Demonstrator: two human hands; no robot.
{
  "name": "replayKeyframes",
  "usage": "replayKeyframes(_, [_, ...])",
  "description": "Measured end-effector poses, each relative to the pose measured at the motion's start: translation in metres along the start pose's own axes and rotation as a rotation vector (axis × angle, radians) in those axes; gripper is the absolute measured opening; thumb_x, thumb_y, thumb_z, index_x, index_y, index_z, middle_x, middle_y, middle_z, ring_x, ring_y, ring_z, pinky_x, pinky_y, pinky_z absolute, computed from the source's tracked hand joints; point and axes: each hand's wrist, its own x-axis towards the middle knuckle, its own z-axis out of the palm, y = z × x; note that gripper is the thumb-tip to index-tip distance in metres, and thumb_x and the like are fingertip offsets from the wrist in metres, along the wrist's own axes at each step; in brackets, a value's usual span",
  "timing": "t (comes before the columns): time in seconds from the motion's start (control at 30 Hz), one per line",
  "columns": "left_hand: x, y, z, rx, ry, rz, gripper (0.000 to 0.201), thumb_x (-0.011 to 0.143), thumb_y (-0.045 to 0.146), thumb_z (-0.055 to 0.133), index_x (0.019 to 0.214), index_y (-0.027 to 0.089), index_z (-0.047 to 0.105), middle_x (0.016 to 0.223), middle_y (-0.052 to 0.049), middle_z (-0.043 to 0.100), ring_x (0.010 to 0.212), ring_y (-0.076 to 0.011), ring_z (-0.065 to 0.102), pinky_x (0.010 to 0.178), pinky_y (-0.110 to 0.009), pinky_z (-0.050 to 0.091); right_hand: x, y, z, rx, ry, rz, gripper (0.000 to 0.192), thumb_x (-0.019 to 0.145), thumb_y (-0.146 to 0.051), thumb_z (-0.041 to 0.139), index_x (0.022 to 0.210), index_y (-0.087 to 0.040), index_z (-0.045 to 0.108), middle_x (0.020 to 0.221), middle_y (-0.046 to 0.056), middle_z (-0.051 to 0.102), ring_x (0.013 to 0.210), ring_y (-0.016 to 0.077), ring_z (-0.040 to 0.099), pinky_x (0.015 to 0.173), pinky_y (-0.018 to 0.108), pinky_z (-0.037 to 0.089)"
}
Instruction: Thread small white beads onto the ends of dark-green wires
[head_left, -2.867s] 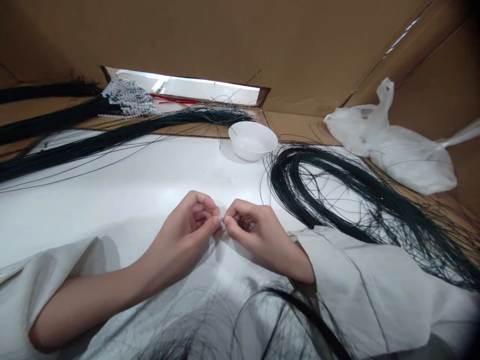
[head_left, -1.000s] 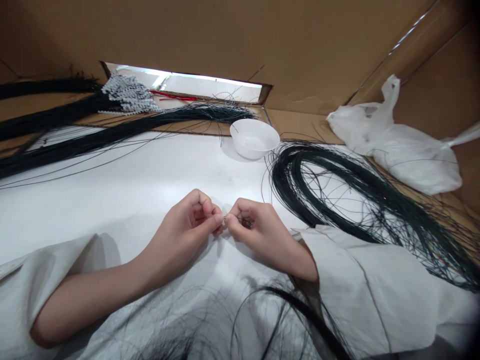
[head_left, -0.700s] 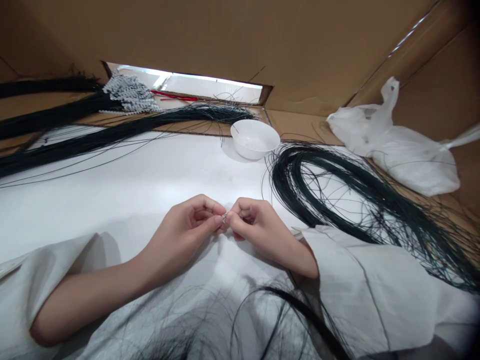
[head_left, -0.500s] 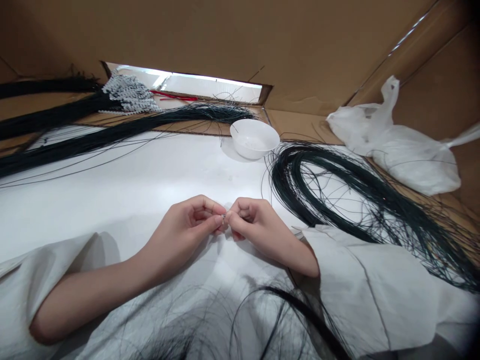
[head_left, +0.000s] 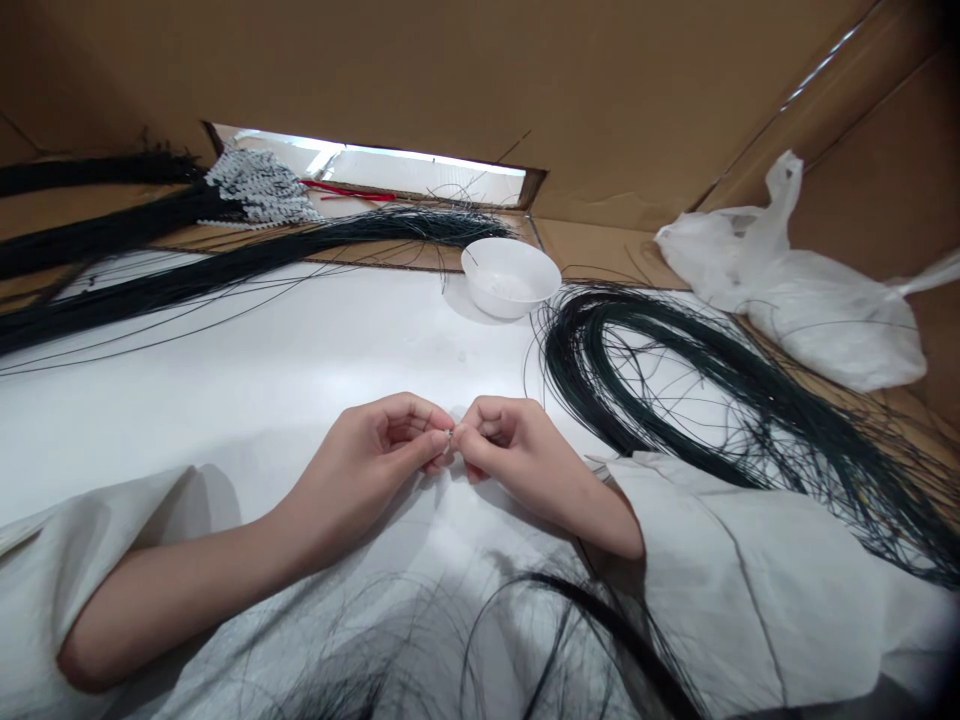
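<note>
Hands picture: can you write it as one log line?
left hand: pinching tiny silvery piece | right hand: pinching same piece | round white bowl: behind hands | dark green wire coil: right

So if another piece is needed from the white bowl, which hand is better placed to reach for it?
Probably the right hand: the white bowl sits beyond it and slightly to the right, with bare table between. The left hand would have to cross over. Both pinch a tiny bead together.

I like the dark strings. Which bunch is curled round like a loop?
The dark bundle right of the white bowl; the far-left bundles lie straight.
</note>
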Motion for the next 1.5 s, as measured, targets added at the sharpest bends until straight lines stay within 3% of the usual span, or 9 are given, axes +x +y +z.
replayKeyframes(0.5, [-0.0051,-0.0045,0.0007,0.490,0.168,0.243,0.011,0.080,0.022,0.051,0.083,0.023,0.062,0.080,0.001,0.065,0.071,-0.0138,0.058,0.061,-0.023,0.041,-0.0001,0.0019,-0.0011,-0.139,-0.044,-0.022,0.017,0.082,-0.019,0.043,0.067,-0.015,0.050,0.055,-0.002,0.056,0.051,0.0071,0.050,0.052,0.019,0.036])
replayKeyframes(0.87, [-0.0054,-0.0039,-0.0012,0.195,0.076,0.137,0.012,0.081,0.027,0.052,0.090,0.019,0.054,0.082,-0.002,0.063,0.077,-0.0144,0.059,0.069,-0.025,0.046,0.0001,0.0025,-0.0017,-0.113,-0.064,-0.053,0.021,0.086,-0.026,0.042,0.071,-0.015,0.051,0.057,-0.001,0.058,0.053,0.0080,0.052,0.056,0.021,0.038])
replayKeyframes(1.03, [-0.0040,-0.0036,-0.0031,0.246,0.047,0.129,0.011,0.082,0.029,0.050,0.084,0.020,0.055,0.079,0.000,0.063,0.075,-0.0132,0.060,0.067,-0.024,0.046,0.0000,0.0046,-0.0024,-0.126,-0.093,-0.054,0.021,0.087,-0.027,0.041,0.071,-0.016,0.049,0.058,-0.001,0.058,0.053,0.0082,0.051,0.053,0.020,0.038])
replayKeyframes(1.5, [-0.0044,-0.0010,-0.0039,0.564,0.100,0.230,0.010,0.079,0.021,0.049,0.081,0.021,0.058,0.077,0.003,0.063,0.068,-0.0099,0.058,0.063,-0.020,0.044,0.0018,0.0036,-0.0049,-0.116,-0.138,-0.043,0.019,0.086,-0.025,0.043,0.073,-0.015,0.052,0.063,0.001,0.062,0.057,0.0095,0.054,0.057,0.022,0.041])
